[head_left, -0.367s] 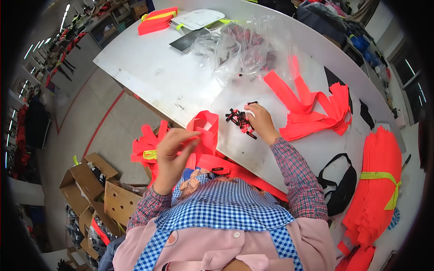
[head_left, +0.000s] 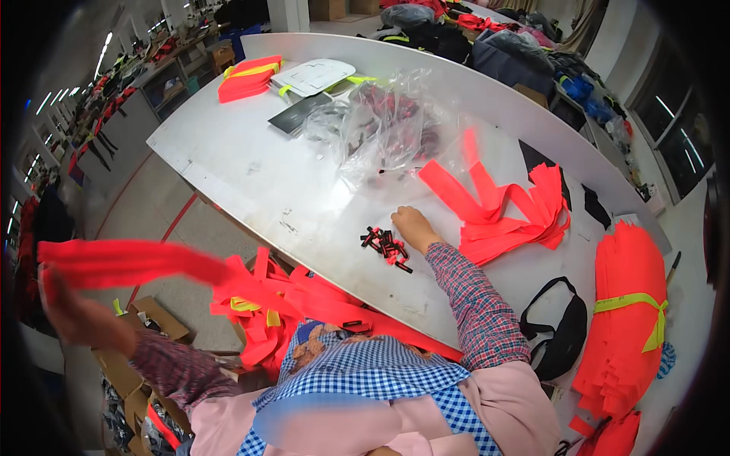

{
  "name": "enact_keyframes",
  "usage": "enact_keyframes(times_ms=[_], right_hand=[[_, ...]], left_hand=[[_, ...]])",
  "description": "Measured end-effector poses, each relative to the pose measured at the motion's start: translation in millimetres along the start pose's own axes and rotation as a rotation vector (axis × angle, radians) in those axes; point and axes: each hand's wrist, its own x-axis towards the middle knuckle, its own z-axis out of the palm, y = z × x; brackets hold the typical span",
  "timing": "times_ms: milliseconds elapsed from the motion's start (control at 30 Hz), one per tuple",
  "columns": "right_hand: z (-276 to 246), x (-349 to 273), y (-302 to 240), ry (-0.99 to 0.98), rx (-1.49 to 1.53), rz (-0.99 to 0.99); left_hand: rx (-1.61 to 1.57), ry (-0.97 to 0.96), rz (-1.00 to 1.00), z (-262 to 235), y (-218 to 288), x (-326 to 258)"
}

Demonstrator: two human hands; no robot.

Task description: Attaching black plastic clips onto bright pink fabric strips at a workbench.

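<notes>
White tabletop beneath right hand, fingers curled, hold unclear, small black-and-red pieces beside them; left hand seemingly grasps neon-red strip

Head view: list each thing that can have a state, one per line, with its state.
Strap: stretched out, blurred
Left hand: gripping it, blurred
Right hand: fingers curled, grasp unclear
Clips: loosely heaped
Bag: crumpled
Table strips: loose, fanned out
Right bundle: tied
Left stack: banded
</notes>
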Motion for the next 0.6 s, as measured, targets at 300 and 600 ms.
enact_keyframes(times_ms=[300, 600], right_hand=[[-59.4, -15.6, -21.8, 0.352, 1.384, 0.574], [-230.9, -57.7, -142.6, 0.093, 1.586, 0.336]], left_hand=[[-0.686, -0.677, -0.272, 50.8, 91.1, -62.9], [-1.101, -1.262, -0.452, 50.0, 208.7, -169.8]])
